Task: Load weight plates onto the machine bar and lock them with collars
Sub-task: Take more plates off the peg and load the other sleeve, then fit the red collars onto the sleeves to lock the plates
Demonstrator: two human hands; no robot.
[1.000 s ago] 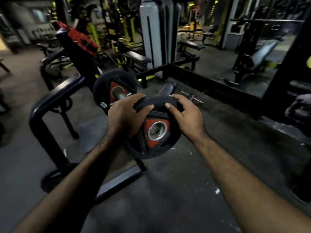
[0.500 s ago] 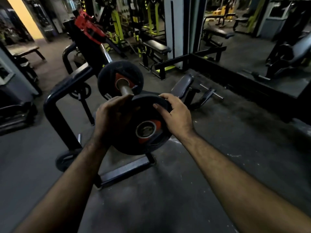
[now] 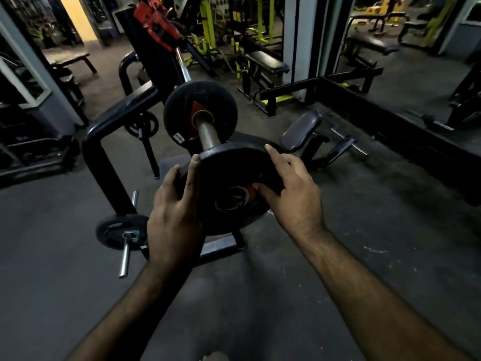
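I hold a black weight plate with a red centre ring in both hands, tilted toward me at the end of the machine bar's steel sleeve. My left hand grips its left rim. My right hand holds its right side, thumb near the centre hole. Whether the hole sits over the sleeve tip is hidden by the plate. Farther along the sleeve sits another black plate with a red hub. No collar is visible.
A black tubular machine frame stands at left, with a small plate on a low storage peg near the floor. A padded bench lies beyond the bar to the right. Other gym benches and yellow machines fill the background.
The view has risen and the held plate has tipped flatter, its top edge reaching the sleeve tip. My right thumb has slid down to the centre hole.
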